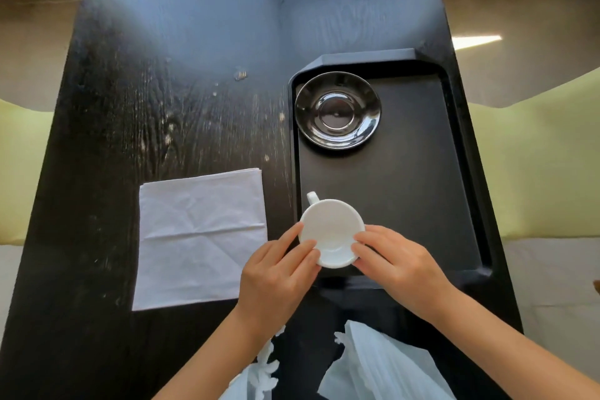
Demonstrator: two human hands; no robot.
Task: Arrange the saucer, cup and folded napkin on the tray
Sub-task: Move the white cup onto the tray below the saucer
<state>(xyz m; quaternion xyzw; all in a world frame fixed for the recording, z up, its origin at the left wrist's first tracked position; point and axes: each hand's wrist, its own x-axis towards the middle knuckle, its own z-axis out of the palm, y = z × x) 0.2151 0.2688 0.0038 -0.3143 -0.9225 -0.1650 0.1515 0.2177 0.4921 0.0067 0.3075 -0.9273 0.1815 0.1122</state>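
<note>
Head view: one black tray (406, 191) lies on the right part of a dark wooden desk (146, 91). On the tray there is one glossy black saucer (337, 110), in the far left corner, lying flat. One white cup (331, 232) is over the near left part of the tray, its opening toward the camera and its handle pointing away to the far left; whether it rests on the tray or is lifted cannot be told. One white folded napkin (199, 237) lies flat on the desk just left of the tray, apart from it.

Two hands hold the cup. The left hand (276, 273) has its fingers partly curled, with the fingertips on the cup's left rim. The right hand (399, 261) is likewise half closed, with its fingertips pressing the right rim. The cup is pinched between them.
</note>
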